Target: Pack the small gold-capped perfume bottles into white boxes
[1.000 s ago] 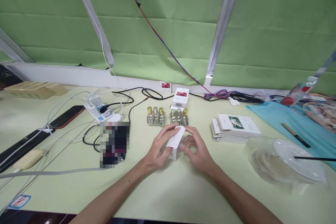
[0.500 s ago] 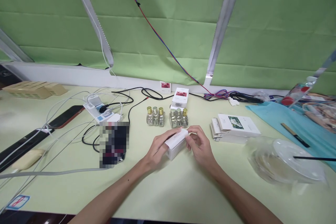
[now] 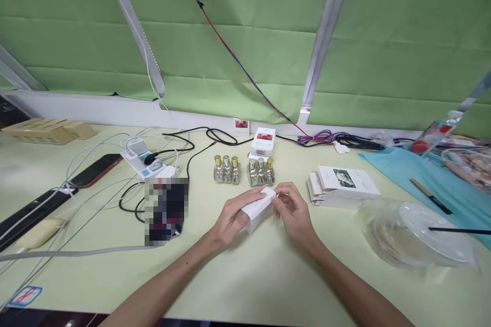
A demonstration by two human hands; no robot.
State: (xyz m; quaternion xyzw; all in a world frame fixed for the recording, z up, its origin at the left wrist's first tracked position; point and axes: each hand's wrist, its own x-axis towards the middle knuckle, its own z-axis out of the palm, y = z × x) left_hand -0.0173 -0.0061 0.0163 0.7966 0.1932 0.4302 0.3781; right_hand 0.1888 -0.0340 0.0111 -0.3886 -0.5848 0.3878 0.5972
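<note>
An oblong white cardboard carton [image 3: 262, 210], clean-edged, with faint small print on its pale upper face and greyer shading down its side, lay slantwise at the middle of the bench [image 3: 276, 281], just nearer the person than two clusters of clear glass bottles, the left one [image 3: 227, 171] and the right one [image 3: 261, 172], each three abreast. The left hand [image 3: 233, 217] held it, fingers along the top and thumb at the near end, while the right hand [image 3: 293, 209] curled narrowly against the far end, though whether it gripped could not be told.

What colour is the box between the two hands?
The box is mostly white, seen best in the head view.
</note>
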